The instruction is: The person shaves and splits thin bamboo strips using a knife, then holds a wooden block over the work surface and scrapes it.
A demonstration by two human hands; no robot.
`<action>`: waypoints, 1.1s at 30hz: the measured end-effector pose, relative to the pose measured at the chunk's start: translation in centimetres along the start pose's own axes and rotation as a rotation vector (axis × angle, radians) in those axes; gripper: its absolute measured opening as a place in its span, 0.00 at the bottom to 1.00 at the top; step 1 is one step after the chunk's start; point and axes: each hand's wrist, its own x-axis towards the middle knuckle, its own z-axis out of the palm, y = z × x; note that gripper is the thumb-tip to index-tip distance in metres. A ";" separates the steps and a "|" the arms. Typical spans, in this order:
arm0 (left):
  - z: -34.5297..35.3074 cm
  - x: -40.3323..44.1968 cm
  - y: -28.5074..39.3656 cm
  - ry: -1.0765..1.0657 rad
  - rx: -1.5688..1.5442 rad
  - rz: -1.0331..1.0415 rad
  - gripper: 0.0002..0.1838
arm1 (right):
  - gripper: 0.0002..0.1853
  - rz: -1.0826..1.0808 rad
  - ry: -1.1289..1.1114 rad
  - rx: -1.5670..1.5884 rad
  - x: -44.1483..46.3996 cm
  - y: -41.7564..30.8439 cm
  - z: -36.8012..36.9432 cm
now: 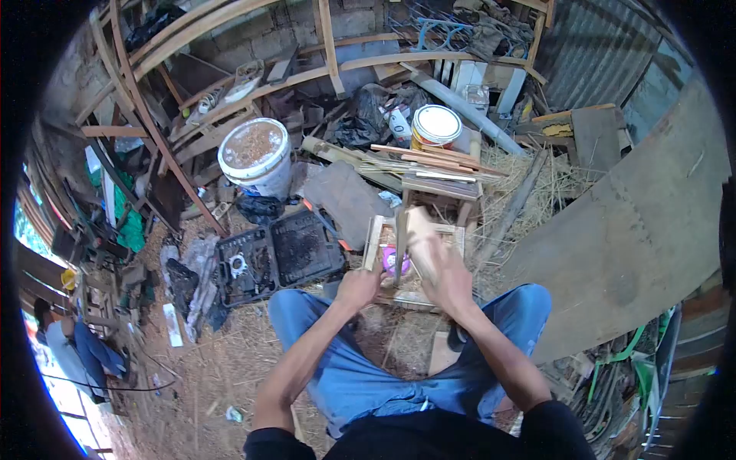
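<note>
My right hand (451,285) is closed around a pale piece of wood (421,239), which tilts up and away from me and is blurred at its far end. Nearer the left knee, my left hand (358,290) has its fingers curled in at the near left corner of a small wooden frame (372,244). What those fingers grip is hidden. Between the hands stands a dark, narrow, blade-like strip (400,241), close beside the pale wood. A purple-pink round object (393,261) shows inside the frame, partly covered by the strip.
An open black tool case (307,249) lies at the left, below a white bucket (257,157) topped with shavings. Thin wood strips (429,159) are stacked ahead, near a lidded bucket (436,126). A large flat sheet (613,253) leans at the right. A person (80,349) is at far left.
</note>
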 end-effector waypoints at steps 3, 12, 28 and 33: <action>0.4 -0.3 -0.6 0.039 -0.024 -0.012 0.15 | 0.46 0.108 -0.059 0.052 0.8 0.6 -0.3; 2.0 -1.1 0.3 0.092 -0.067 -0.017 0.16 | 0.47 -0.086 0.473 0.215 3.8 -2.8 -6.6; 4.1 -0.7 0.0 0.080 -0.051 0.033 0.16 | 0.44 0.032 0.453 0.272 1.4 -1.6 -6.8; 2.3 0.0 -1.0 -0.047 0.107 0.016 0.16 | 0.46 0.028 0.200 -0.008 -2.9 1.5 3.5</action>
